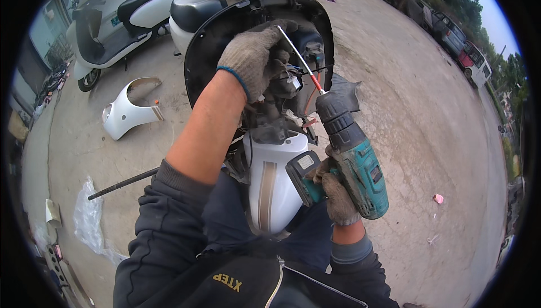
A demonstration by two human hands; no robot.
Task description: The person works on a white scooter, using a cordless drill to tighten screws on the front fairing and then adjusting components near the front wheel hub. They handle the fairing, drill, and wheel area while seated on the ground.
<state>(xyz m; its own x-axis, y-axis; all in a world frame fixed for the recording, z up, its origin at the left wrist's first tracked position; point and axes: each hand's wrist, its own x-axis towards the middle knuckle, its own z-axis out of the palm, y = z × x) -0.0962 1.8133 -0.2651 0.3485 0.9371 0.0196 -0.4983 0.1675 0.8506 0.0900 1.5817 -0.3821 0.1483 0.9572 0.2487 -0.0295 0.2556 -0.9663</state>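
My right hand [338, 198], in a dirty knit glove, is wrapped round the grip of a teal and black cordless drill [366, 175]. A long bit [301, 59], silver with a red section near the chuck, points up and left from it. The bit's tip meets the fingers of my left hand [251, 60], also gloved, inside the opened front of a scooter. Those fingers are drawn together; whatever they pinch is hidden. Around them lie exposed wires and dark parts within a black leg shield [194, 54]. The scooter's white front fender [290, 195] with a tan stripe sits between my knees.
A white curved scooter panel [127, 114] lies on the concrete at left, near crumpled clear plastic [90, 218]. Another white scooter [90, 52] stands at far left. A black lever [121, 183] sticks out left. Parked vehicles [451, 35] stand at far right.
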